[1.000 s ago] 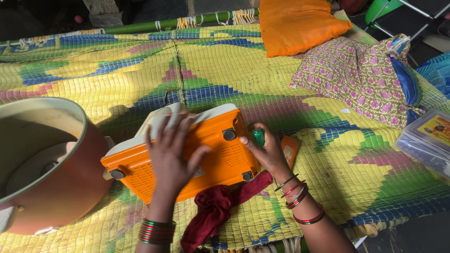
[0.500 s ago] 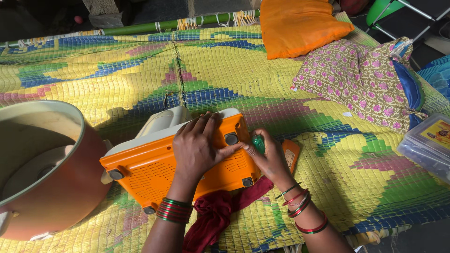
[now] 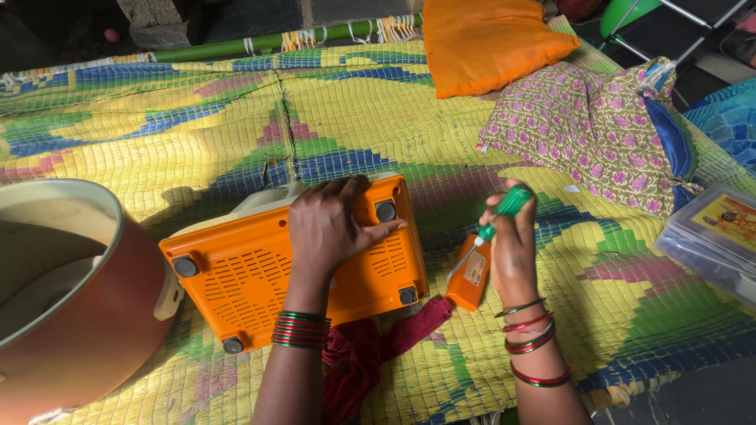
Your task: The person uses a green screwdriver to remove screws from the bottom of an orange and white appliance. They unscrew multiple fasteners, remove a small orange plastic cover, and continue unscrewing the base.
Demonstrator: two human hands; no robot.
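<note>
1. Woven plastic in yellow, blue and green makes up the mat (image 3: 197, 142) that covers the whole floor area and bears everything else.
2. A floral cloth bundle (image 3: 591, 134) lies at the far right of the mat, with an orange pillow (image 3: 488, 39) just behind it.
3. A large rust-coloured pot (image 3: 71, 315) with a pale rim stands at the left edge, touching or almost touching the appliance.
4. An orange appliance (image 3: 244, 275) lies upside down in the middle of the mat, its slotted base and dark round feet facing up.
5. A dark red cloth (image 3: 362, 354) trails out from under the near edge of the appliance.
6. The left hand (image 3: 335, 224) lies flat on the base, fingers spread and pressing down, closed on nothing.
7. The right hand (image 3: 512, 244) is curled into a fist around a green-handled screwdriver (image 3: 492, 224), held clear of the appliance, just to its right, tip slanting down to the left.
8. A small orange part (image 3: 471, 275) lies on the mat beside the appliance, under the screwdriver.
</note>
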